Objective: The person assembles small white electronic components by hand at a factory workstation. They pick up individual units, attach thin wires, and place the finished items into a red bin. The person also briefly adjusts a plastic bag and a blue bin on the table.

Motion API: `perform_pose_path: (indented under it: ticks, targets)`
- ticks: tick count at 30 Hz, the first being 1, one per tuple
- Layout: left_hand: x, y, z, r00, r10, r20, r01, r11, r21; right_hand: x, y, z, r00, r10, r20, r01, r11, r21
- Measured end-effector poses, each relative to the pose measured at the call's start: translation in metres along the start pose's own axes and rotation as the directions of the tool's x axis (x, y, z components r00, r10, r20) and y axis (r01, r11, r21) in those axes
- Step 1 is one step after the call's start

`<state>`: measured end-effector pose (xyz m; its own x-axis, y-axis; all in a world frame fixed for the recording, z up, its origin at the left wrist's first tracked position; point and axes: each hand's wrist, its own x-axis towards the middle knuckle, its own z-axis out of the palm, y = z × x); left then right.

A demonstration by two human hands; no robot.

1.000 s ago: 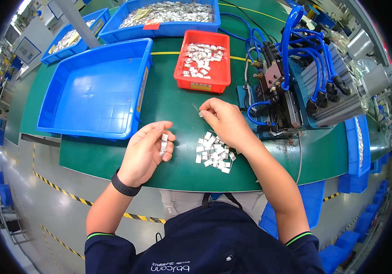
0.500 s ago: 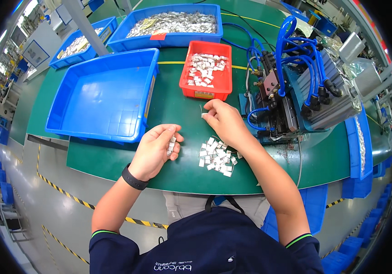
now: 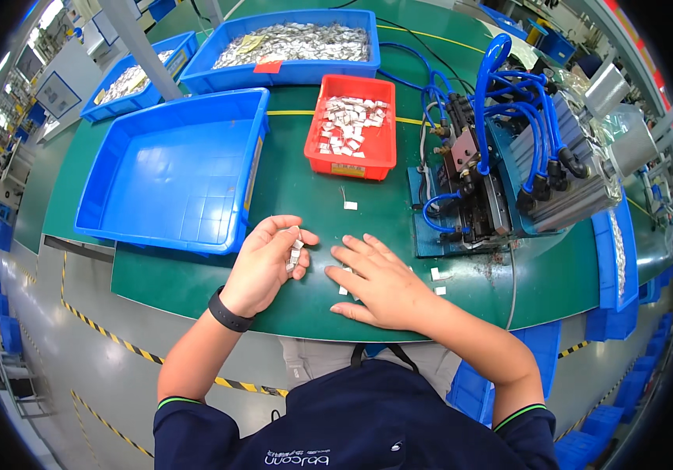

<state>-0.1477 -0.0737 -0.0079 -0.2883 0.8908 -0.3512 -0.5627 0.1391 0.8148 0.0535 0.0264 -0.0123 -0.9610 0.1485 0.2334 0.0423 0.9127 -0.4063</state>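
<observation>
My left hand (image 3: 264, 260) is curled around several small white rectangular parts (image 3: 295, 255), which show between thumb and fingers. To its right, my right hand (image 3: 383, 283) lies palm down with fingers spread over the pile of similar parts. That pile is mostly hidden; a few pieces peek out by the fingers, and a loose piece (image 3: 435, 273) lies right of the wrist. Farther from me, a single white part (image 3: 350, 205) with a thin wire lead sits on the green table (image 3: 305, 207), just below the red bin (image 3: 350, 167) that holds many such parts.
An empty blue tray (image 3: 172, 176) stands at left. Behind it are a large blue bin (image 3: 282, 76) full of wired parts and a smaller blue bin (image 3: 137, 99). A machine with blue air hoses (image 3: 485, 157) stands at right. A cable (image 3: 513, 290) runs to the table's front edge.
My right hand has let go of one white part, leaving it near the red bin. It has moved toward me and spread over the pile. My left hand keeps its parts.
</observation>
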Motion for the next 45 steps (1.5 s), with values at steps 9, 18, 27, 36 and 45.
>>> perform_pose_path:
  ticks: [9,18,27,36,45]
  targets:
    - [0.003,-0.002,-0.001,0.999,0.021,0.042,-0.021,1.0,-0.001,-0.022,-0.007,-0.026,0.997,-0.025,-0.067,0.022,0.999,-0.039]
    - [-0.005,-0.004,0.012,0.995,-0.064,0.074,0.049,0.981,0.189,-0.114,0.01,-0.084,0.948,0.268,-0.17,-0.281,0.958,-0.061]
    - [-0.003,-0.014,0.036,0.999,-0.028,0.045,0.014,0.955,0.297,-0.124,0.021,-0.058,0.939,0.248,-0.238,-0.29,0.943,-0.163]
    - [-0.013,-0.025,0.026,0.994,0.112,-0.005,-0.107,0.964,0.245,-0.236,0.01,-0.148,0.663,0.166,-0.73,-0.336,0.937,-0.093]
    - [-0.133,-0.143,0.177,0.857,-0.401,0.324,0.19,0.83,0.525,-0.252,-0.036,-0.113,-0.055,-0.11,-0.992,-0.092,0.99,-0.104]
